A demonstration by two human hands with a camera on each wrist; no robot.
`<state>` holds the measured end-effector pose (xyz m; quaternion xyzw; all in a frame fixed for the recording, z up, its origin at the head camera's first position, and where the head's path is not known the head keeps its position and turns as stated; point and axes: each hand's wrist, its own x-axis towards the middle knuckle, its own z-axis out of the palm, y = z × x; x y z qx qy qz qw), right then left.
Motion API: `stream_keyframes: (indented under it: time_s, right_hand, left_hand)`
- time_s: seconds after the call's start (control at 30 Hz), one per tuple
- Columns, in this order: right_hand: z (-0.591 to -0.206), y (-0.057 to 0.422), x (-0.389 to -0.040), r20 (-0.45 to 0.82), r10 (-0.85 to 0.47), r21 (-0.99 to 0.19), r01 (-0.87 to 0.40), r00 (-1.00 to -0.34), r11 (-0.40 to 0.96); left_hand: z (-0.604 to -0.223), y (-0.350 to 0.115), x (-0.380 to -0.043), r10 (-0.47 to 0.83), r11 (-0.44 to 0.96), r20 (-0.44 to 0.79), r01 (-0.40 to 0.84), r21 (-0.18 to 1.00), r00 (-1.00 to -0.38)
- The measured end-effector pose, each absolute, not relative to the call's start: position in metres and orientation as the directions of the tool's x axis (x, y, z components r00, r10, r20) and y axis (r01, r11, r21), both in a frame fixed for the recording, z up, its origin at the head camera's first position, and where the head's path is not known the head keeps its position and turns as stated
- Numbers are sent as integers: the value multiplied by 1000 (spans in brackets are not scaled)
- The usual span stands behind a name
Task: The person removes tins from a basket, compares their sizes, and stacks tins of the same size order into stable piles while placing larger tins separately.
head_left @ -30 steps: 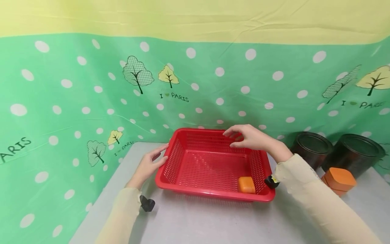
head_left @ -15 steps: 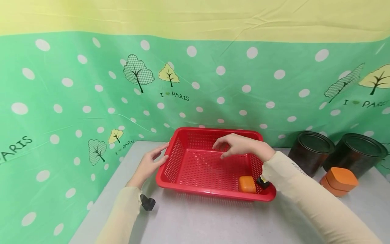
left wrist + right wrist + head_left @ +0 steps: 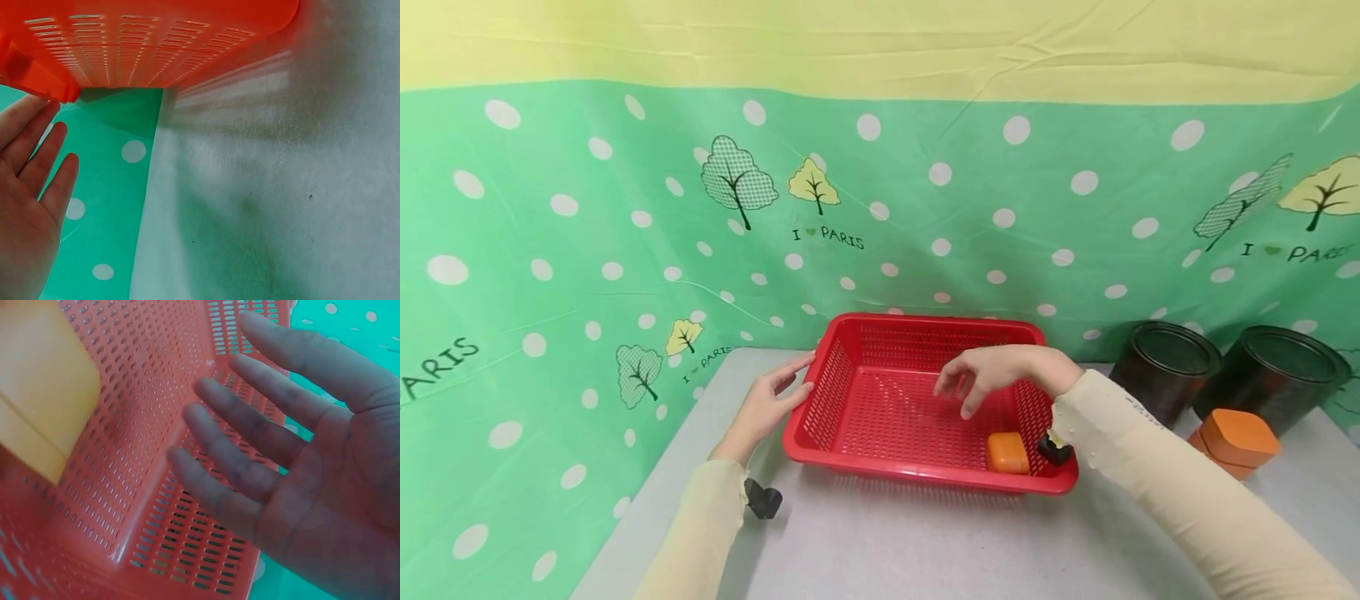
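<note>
A red perforated plastic basket (image 3: 917,477) stands on the grey table. In its near right corner lies a small orange box with rounded corners (image 3: 1007,453). My left hand (image 3: 766,410) touches the basket's left rim with straight, spread fingertips; the left wrist view shows this hand (image 3: 31,181) palm up beside the rim. Over the basket's right half hovers my right hand (image 3: 988,372), its fingers spread and loosely bent, holding nothing. In the right wrist view the same hand (image 3: 300,450) is apart from the orange box (image 3: 47,375).
Two black cylindrical canisters, a nearer one (image 3: 1168,367) and another (image 3: 1277,375), stand at the right by the back cloth. In front of them is a second orange box (image 3: 1236,442). A green and yellow printed cloth (image 3: 940,217) hangs behind the table.
My right hand has come down from the basket's back right rim to over its inside, moving nearer the orange box. The left hand and the basket have kept their places.
</note>
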<state>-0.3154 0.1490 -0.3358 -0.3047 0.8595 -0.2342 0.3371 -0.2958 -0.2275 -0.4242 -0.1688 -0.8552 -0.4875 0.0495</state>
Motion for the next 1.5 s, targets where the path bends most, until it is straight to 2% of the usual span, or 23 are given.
stream_keyframes:
  time_s: [0.23, 0.47, 0.8, 0.97, 1.13, 1.23, 1.37, 1.5]
  right_hand:
    - [-333, 162, -317, -554, -642, -582, -305, -529, 754]
    - [-327, 168, -320, -658, -611, -533, -301, -440, 791]
    - [-333, 160, -314, -806, -430, -410, -142, -407, 901]
    - [-345, 146, -313, -858, -369, -335, -155, -358, 929]
    - [-353, 134, -316, -879, -362, -328, -160, -309, 931]
    - [-355, 127, -316, -881, -361, -341, -118, -306, 933]
    - [-355, 119, -314, -847, -402, -400, -81, -349, 913]
    - [-350, 111, -310, -751, -515, -507, -138, -413, 851]
  left_hand:
    - [-423, -229, -297, 240, 469, 260, 346, 813, -935]
    - [-423, -232, -299, 235, 458, 269, 351, 817, -934]
    - [-422, -234, -298, 240, 468, 281, 364, 805, -929]
    - [-426, -232, -295, 246, 466, 266, 355, 811, -932]
    - [-427, -229, -292, 241, 469, 269, 354, 809, -933]
    - [-425, -228, -292, 238, 467, 269, 352, 811, -933]
    - [-424, -226, -293, 235, 464, 275, 356, 811, -932]
    - [-424, -227, -292, 240, 465, 283, 366, 806, -929]
